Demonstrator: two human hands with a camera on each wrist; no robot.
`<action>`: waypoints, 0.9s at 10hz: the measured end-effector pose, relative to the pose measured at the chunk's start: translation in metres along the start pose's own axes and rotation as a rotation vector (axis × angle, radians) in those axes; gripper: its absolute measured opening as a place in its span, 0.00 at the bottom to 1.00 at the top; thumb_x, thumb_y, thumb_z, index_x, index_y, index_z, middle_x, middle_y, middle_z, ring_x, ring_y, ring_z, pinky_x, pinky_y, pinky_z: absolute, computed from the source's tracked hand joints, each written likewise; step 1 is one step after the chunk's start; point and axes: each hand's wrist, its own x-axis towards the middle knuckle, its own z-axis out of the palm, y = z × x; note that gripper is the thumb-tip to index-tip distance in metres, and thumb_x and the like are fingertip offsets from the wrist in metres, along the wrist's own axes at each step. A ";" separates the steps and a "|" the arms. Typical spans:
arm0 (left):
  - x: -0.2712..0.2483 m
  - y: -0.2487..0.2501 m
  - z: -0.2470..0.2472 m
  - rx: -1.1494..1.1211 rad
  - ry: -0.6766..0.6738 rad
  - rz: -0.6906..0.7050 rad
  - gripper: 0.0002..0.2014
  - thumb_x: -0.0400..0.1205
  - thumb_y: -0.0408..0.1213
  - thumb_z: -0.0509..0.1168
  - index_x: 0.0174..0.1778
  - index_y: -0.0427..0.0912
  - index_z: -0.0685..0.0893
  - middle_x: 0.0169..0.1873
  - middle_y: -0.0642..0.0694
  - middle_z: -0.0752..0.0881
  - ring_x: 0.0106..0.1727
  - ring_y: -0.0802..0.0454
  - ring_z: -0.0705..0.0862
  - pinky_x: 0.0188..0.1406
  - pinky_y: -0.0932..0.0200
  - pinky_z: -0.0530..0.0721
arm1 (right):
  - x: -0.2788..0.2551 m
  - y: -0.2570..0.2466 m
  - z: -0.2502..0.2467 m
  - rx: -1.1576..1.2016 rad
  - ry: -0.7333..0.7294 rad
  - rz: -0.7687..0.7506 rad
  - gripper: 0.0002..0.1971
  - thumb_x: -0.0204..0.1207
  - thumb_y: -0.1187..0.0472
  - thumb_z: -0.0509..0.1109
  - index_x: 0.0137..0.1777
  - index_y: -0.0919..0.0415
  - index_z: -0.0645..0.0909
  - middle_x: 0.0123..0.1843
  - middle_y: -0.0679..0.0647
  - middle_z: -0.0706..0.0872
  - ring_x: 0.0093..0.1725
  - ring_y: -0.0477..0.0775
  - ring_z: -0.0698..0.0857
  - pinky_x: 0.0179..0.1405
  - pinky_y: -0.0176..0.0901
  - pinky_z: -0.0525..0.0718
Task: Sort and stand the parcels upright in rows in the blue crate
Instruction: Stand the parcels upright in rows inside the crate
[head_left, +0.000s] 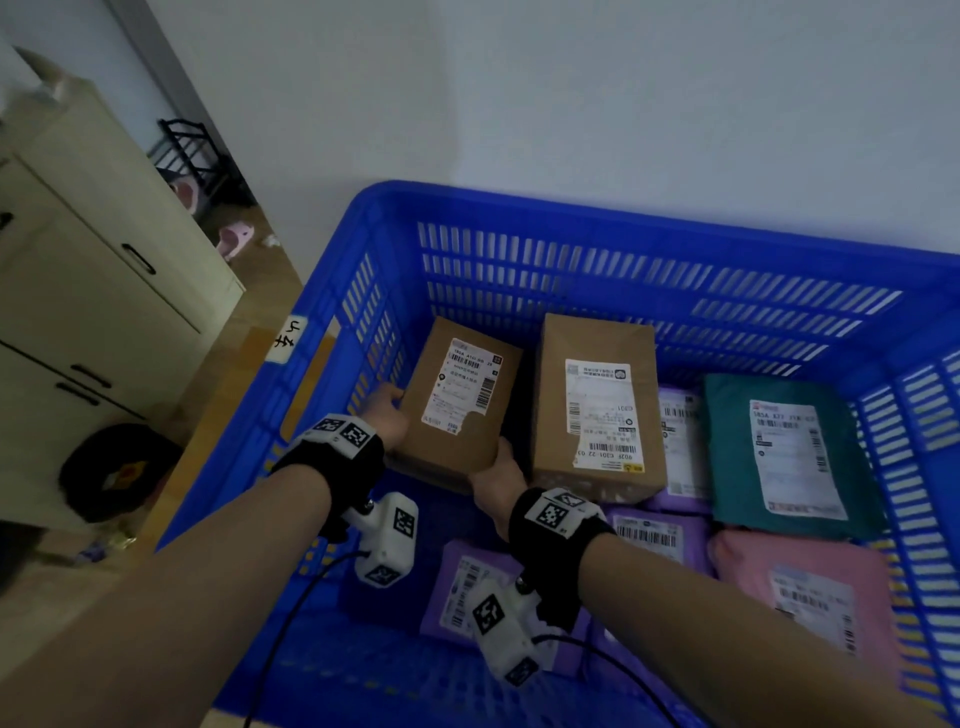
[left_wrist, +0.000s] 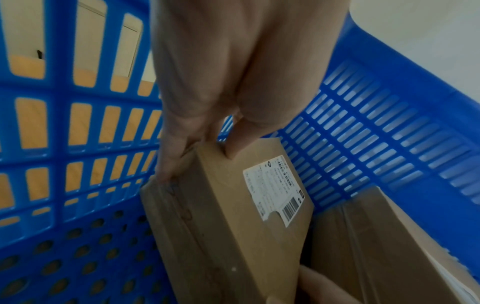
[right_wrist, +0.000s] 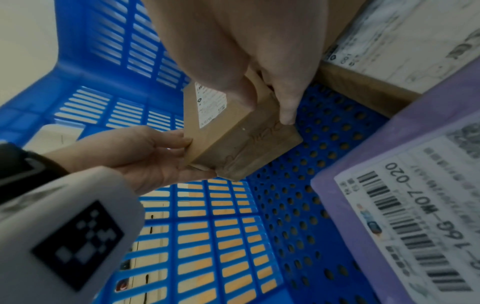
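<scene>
Near the far left corner of the blue crate (head_left: 519, 208), both hands hold one small brown cardboard box (head_left: 457, 410), its white shipping label facing up toward the head camera. At its left side, the left hand (head_left: 384, 413) has its grip pinching the box, thumb on the labelled face and fingers (left_wrist: 168, 164) along the narrow side. At its near right corner, the right hand (head_left: 501, 480) has its grip clamped on the box too, thumb over the top and fingers (right_wrist: 285, 102) down the taped end. The box is tilted, and its lower end looks raised off the perforated crate floor. Just beside it on the right lies a larger brown box (head_left: 597, 405), label up. Further right lie a teal mailer (head_left: 784, 457) and a pink mailer (head_left: 800, 582), with purple mailers (head_left: 467, 587) flat near the front. Outside the crate, at left, stands a cream cabinet (head_left: 93, 270).
</scene>
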 end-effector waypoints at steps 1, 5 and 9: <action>0.009 -0.004 0.006 -0.007 -0.002 0.004 0.24 0.84 0.28 0.55 0.78 0.40 0.67 0.73 0.36 0.74 0.69 0.36 0.77 0.68 0.44 0.78 | 0.004 -0.005 0.001 -0.012 -0.016 -0.024 0.26 0.80 0.70 0.60 0.78 0.62 0.61 0.72 0.64 0.76 0.69 0.64 0.78 0.68 0.55 0.78; 0.007 -0.001 0.017 0.232 0.010 -0.017 0.23 0.84 0.29 0.57 0.76 0.33 0.67 0.71 0.33 0.75 0.69 0.37 0.77 0.68 0.46 0.78 | -0.004 -0.031 -0.003 -0.029 -0.119 0.057 0.28 0.81 0.73 0.55 0.81 0.63 0.57 0.77 0.65 0.70 0.75 0.66 0.72 0.72 0.54 0.73; -0.043 0.059 -0.025 0.643 0.004 0.399 0.10 0.84 0.31 0.59 0.36 0.45 0.73 0.38 0.45 0.79 0.35 0.52 0.75 0.44 0.57 0.75 | -0.066 -0.088 -0.029 -0.406 -0.142 -0.210 0.10 0.81 0.68 0.61 0.60 0.65 0.79 0.43 0.51 0.82 0.43 0.51 0.81 0.40 0.34 0.79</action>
